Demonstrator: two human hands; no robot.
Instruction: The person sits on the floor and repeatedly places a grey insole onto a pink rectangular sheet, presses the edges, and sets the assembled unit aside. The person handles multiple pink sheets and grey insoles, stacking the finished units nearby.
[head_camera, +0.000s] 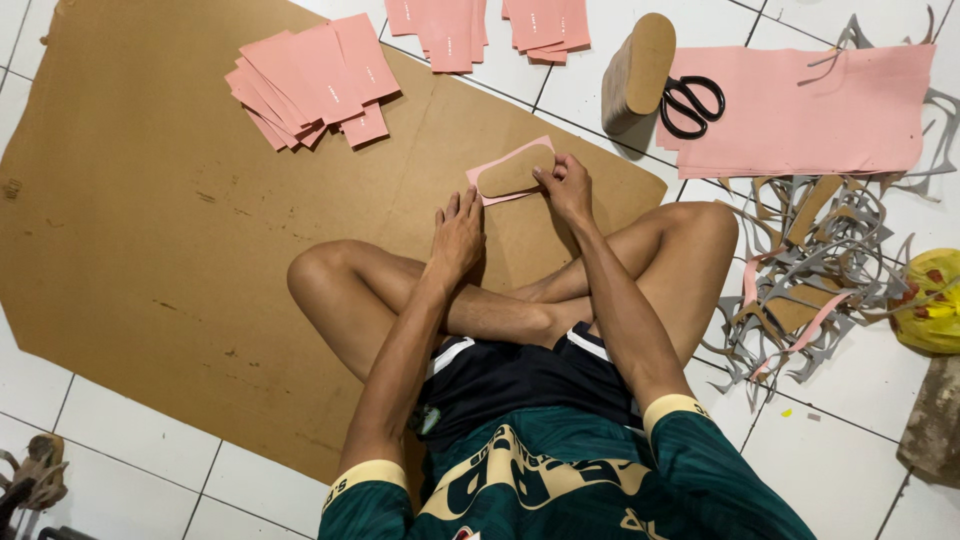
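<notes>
Right hand: your right hand (568, 188) presses its fingertips on the tan insole (512, 172), fingers bent.
Left hand: your left hand (457, 236) lies flat and empty on the cardboard (150, 200), fingers loosely spread, just near of the insole.
Insole: it lies on a pink piece (490, 172), on the cardboard's far right part.
Far left: a pink stack (310, 80).
Far right: scissors (690, 100) on a pink sheet (820, 105).

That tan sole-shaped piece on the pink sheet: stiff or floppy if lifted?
The tan insole piece looks thin and flat, so probably light and slightly bendy. It lies on a pink sheet under the right hand, so it may slide if pushed.
</notes>
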